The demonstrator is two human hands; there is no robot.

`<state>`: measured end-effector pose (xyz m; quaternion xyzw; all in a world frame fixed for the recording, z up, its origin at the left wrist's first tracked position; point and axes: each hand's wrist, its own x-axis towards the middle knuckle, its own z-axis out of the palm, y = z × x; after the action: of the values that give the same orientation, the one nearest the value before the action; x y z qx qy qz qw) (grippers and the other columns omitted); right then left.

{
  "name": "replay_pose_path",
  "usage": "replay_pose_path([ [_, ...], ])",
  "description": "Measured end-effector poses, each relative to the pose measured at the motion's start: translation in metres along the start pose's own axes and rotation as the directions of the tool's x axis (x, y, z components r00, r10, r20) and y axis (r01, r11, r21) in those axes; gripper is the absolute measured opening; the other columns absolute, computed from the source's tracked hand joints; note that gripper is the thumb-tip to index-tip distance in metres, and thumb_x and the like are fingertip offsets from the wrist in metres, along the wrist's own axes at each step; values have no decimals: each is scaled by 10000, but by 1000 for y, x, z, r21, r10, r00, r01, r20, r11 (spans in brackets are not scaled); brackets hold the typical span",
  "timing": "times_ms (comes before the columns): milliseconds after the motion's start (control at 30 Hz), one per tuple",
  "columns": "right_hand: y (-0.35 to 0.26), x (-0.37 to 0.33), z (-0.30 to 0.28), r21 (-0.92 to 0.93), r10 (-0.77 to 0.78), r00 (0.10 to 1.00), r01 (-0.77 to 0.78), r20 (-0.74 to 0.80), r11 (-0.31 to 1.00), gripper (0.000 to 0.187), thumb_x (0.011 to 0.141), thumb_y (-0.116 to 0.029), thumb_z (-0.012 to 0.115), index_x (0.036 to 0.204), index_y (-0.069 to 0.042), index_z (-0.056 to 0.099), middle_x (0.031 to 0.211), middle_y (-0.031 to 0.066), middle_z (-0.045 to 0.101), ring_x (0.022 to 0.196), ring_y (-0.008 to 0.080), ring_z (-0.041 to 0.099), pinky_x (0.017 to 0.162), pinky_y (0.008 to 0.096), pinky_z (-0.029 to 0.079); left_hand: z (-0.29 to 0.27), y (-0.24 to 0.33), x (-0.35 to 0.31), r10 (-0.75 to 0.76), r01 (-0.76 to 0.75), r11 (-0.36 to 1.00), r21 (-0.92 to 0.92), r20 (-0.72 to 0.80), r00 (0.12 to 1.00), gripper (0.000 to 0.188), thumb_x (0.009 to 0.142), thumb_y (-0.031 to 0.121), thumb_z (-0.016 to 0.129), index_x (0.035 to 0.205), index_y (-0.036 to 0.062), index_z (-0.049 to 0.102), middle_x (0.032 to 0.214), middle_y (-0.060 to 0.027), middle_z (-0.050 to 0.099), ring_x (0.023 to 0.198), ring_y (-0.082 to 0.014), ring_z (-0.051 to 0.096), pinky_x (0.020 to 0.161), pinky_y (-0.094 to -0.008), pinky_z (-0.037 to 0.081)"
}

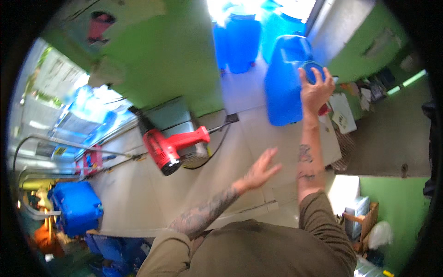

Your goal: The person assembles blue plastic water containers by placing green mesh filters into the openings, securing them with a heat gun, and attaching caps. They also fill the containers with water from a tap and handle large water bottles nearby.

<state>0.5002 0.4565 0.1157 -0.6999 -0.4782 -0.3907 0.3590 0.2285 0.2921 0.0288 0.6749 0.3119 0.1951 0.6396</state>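
Note:
On the right of the counter a translucent blue jerrycan (pixel 282 87) stands, or leans; its exact tilt is hard to judge. My right hand (pixel 317 92) reaches far forward with its fingers curled around a round blue cap (pixel 313 73) at the jerrycan's upper right. Whether that cap is screwed on or loose does not show. My left hand (pixel 260 171) hovers over the tiled counter, fingers stretched out, slightly blurred and empty. Left of it, a red and black heat gun (pixel 161 147) with a cord rests against a grey box (pixel 173 115).
Several blue drums (pixel 242 41) stand in the bright opening ahead. A green wall (pixel 166 55) rises behind the heat gun. A blue container (pixel 76 207) sits at the left beside metal tubing. Papers and small items (pixel 344 113) crowd the right side, near a wooden crate (pixel 367 221).

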Motion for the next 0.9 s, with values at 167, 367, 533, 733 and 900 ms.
replay_pose_path([
  [167,56,51,65,99,-259,966,260,-16,961,471,839,-599,717,1028,-172,779,1052,159,719,1018,347,650,912,497,478,-29,2,-189,-245,243,966,93,7,970,642,1026,474,532,1517,86,390,1519,-166,438,1281,-290,556,1104,-433,433],
  [367,15,-43,31,255,-270,963,267,-22,930,429,1007,-324,614,1248,31,630,1278,260,611,1209,412,563,1054,513,432,-41,-55,-367,-435,338,899,-279,-482,760,591,1002,420,608,1456,67,471,1410,-182,558,1254,-294,591,1046,-406,481],
  [533,-175,-357,-141,419,-259,345,-843,902,336,645,1015,-590,369,1062,-4,636,1023,125,634,967,236,584,915,368,444,-83,-98,-473,-472,396,870,-294,-732,492,696,1005,385,622,1502,-31,369,1513,-228,450,1364,-307,494,1122,-413,413],
  [733,-372,-430,-317,665,-877,-140,-601,459,444,212,950,-177,667,1099,-33,716,1055,151,732,963,287,719,847,391,570,-313,-80,-689,47,638,762,114,-991,121,829,949,492,647,1468,-96,377,1486,-329,428,1409,-420,410,1179,-460,324],
  [900,-511,-429,-338,628,-802,-193,-528,566,571,265,966,-225,653,1127,-22,708,1083,183,730,1001,312,715,855,404,569,-533,-51,-852,440,810,500,305,-896,66,769,971,464,619,1442,-107,413,1473,-325,443,1390,-431,426,1176,-467,320],
])
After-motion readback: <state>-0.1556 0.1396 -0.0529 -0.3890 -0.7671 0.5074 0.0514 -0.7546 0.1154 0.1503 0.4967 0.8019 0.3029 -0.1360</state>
